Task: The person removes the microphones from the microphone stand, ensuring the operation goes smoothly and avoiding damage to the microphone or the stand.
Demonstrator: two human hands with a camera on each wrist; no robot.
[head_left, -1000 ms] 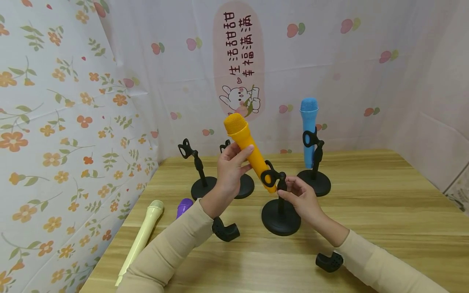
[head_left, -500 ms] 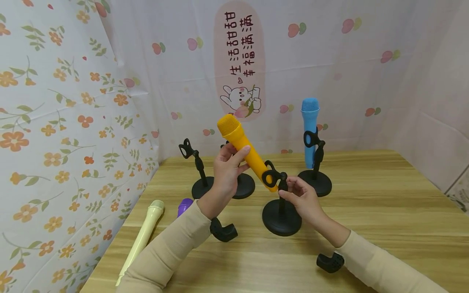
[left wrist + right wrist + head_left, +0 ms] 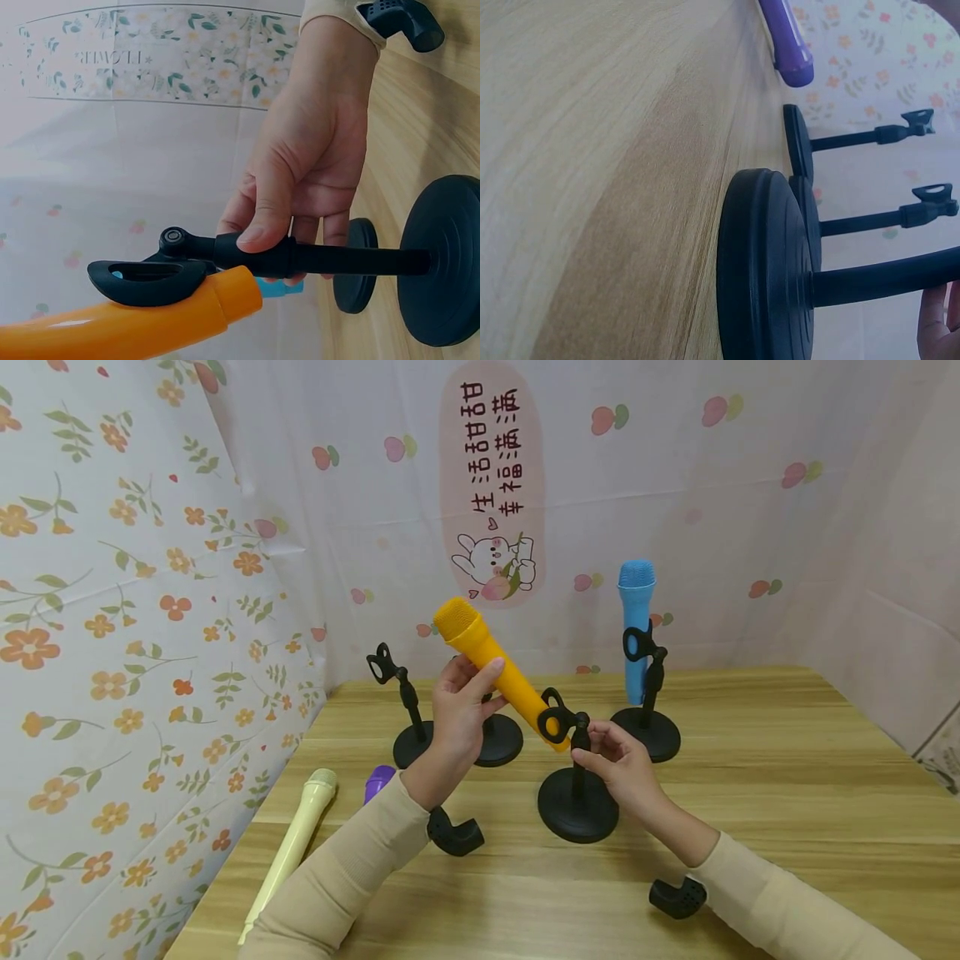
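An orange microphone (image 3: pixel 501 670) leans up and to the left, its lower end lying within the clip (image 3: pixel 555 720) of a black microphone stand (image 3: pixel 578 803). My left hand (image 3: pixel 459 710) grips the microphone's handle between thumb and fingers. At the stand's upright post, my right hand (image 3: pixel 621 770) pinches just below the clip joint. The left wrist view shows this right hand (image 3: pixel 304 172) with its thumb on the post (image 3: pixel 259 255), and the orange handle (image 3: pixel 150 326) against the clip. In the right wrist view the stand's round base (image 3: pixel 761 262) is on the table.
A blue microphone (image 3: pixel 636 610) stands in another stand at the back right. Two more stands, one with a visible clip (image 3: pixel 382 665), are at the back left. A cream microphone (image 3: pixel 292 847) and a purple microphone (image 3: pixel 378 781), partly hidden by my sleeve, lie at the left.
My left hand has shifted left and slightly down, tilting the orange microphone's head further left and lower. The right hand and the stand stay nearly in place.
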